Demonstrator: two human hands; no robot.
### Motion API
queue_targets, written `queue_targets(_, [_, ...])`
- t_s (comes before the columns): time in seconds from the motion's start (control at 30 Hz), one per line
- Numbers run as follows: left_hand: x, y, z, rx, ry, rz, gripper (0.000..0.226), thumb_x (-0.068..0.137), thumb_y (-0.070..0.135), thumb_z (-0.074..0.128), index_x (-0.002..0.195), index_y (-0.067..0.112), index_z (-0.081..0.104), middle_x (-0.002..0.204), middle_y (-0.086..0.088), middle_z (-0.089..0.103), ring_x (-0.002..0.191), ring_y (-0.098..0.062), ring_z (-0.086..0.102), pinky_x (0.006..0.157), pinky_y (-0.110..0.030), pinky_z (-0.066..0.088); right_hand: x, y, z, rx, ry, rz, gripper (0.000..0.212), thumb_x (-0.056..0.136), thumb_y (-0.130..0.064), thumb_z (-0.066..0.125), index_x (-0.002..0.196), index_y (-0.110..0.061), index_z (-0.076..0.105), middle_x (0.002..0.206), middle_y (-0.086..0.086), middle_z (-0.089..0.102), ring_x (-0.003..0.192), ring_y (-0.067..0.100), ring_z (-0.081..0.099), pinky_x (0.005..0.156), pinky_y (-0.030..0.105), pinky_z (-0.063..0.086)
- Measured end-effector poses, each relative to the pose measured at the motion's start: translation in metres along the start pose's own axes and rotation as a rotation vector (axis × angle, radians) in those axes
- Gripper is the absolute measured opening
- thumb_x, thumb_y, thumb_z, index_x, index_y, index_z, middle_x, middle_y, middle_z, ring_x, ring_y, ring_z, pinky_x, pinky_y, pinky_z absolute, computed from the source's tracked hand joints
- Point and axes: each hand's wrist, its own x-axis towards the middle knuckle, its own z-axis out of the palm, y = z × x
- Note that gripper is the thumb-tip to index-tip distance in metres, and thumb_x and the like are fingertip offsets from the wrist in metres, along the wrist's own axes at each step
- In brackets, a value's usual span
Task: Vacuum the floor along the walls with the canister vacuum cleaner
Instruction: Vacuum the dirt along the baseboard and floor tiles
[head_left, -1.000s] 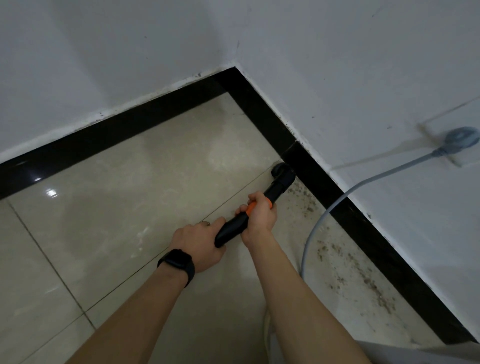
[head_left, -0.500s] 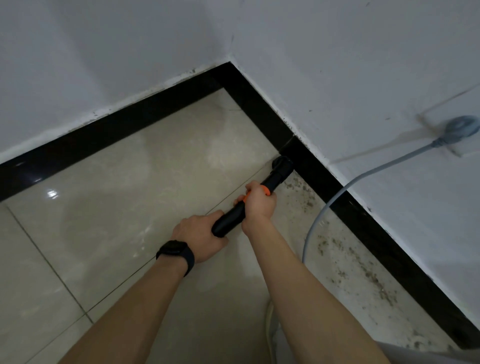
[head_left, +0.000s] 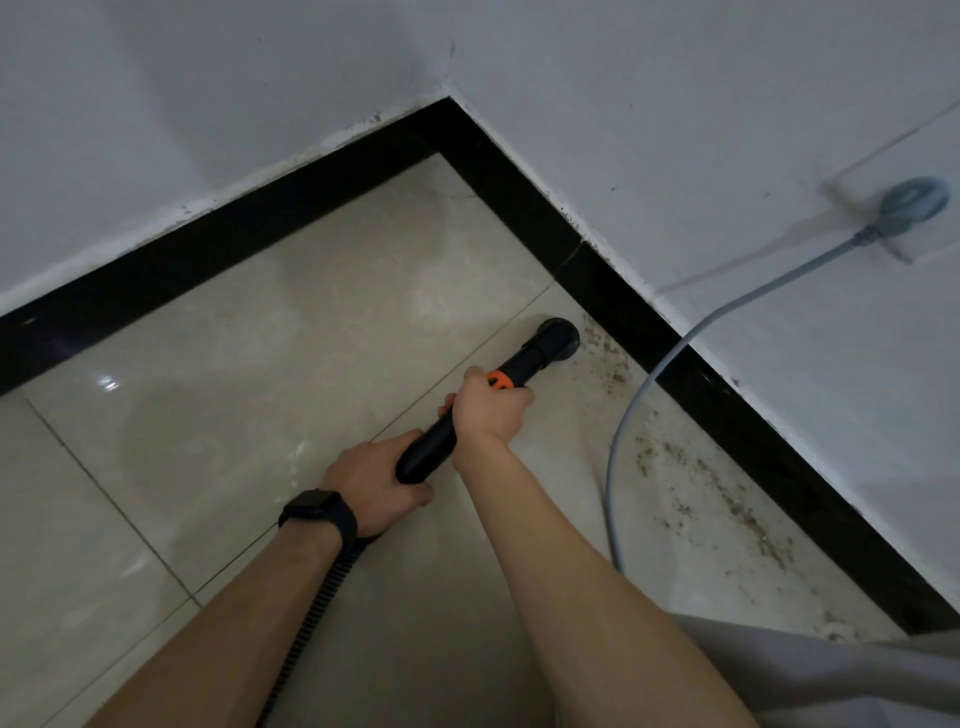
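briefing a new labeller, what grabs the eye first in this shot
A right hand and left hand grip a black vacuum wand at centre, its round nozzle near the black baseboard. Brown dirt speckles the floor along that baseboard, where a grey cord drops from a wall plug.

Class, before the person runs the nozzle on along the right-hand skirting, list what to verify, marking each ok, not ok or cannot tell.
1. Left hand and right hand both grip the wand: ok.
2. Nozzle down at the floor tile: ok.
3. Debris along the black skirting cleared: not ok.
4. Grey power cord out of the nozzle's path: not ok.
5. Plug seated: ok.
6. Suction running: cannot tell.
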Motion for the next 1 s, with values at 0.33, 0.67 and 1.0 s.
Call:
queue_targets(0.33, [-0.025,-0.008,0.001,0.096,-0.039,0.023,0.025,0.062,0.048,0.057,0.083,0.042,0.043,0.068,0.009,0.06,0.06,-0.012,0.058,0.055,-0.029,0.046,-0.02,0.021,-0.014,0.052,0.016,0.036,0.036,0.095,-0.016,0.061,0.125,-0.016,0.041,0.087,0.009,0.062,0.043,0.013,0.059,0.046,0.028,0.053])
queue_targets(0.67, [-0.032,-0.006,0.006,0.32,0.048,0.077,0.026,0.076,0.046,0.054,0.098,0.038,0.041,0.075,0.009,0.06,0.067,-0.018,0.06,0.057,-0.027,0.047,-0.023,0.03,-0.028,0.227,-0.022,0.056,0.032,0.086,-0.009,0.067,0.112,-0.015,0.05,0.074,0.006,0.057,0.038,0.014,0.054,0.048,0.029,0.052])
queue_targets(1.0, [-0.016,0.008,0.013,0.508,0.169,0.096,0.039,0.082,0.047,0.049,0.119,0.039,0.037,0.092,0.004,0.061,0.076,-0.025,0.063,0.06,-0.03,0.039,-0.009,0.017,-0.033,0.397,-0.091,0.101,0.023,0.079,0.002,0.066,0.097,-0.01,0.057,0.062,0.003,0.052,0.042,0.018,0.048,0.046,0.029,0.048])
